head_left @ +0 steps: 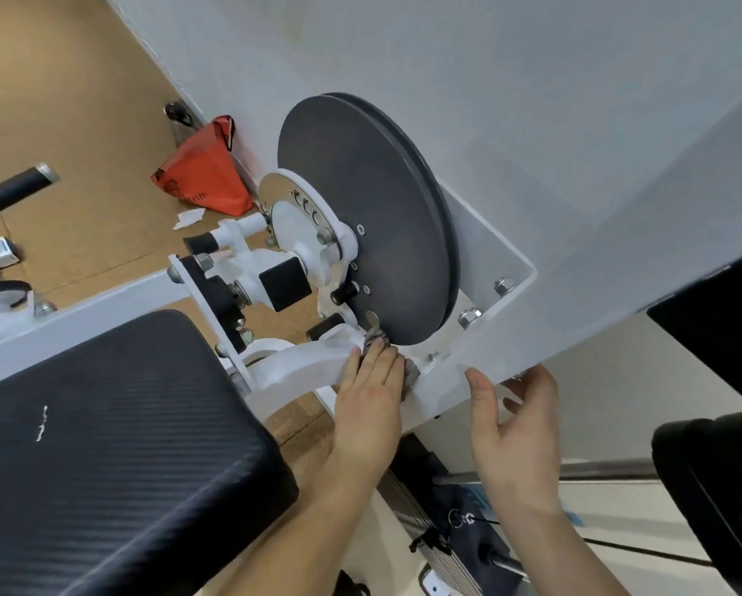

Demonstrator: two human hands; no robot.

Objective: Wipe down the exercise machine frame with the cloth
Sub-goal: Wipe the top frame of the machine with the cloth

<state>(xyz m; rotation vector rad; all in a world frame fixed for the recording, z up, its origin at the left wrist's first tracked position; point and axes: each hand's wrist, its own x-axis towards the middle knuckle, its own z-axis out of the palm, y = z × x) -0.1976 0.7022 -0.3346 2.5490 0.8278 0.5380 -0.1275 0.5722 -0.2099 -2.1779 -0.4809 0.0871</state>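
Observation:
The white exercise machine frame (294,365) curves from under the black seat toward a large grey pulley disc (360,217). My left hand (371,393) presses a grey cloth (408,374) flat against the frame arm just below the disc; only the cloth's edges show past the fingers. My right hand (517,428) rests on the lower edge of the white shield panel (575,273), with the thumb on its front face and the fingers behind the edge.
A black padded seat (115,449) fills the lower left. An orange bag (208,176) and paper scrap (188,218) lie on the brown floor by the wall. A weight stack (450,531) sits below my hands. Black pads (713,475) stand at right.

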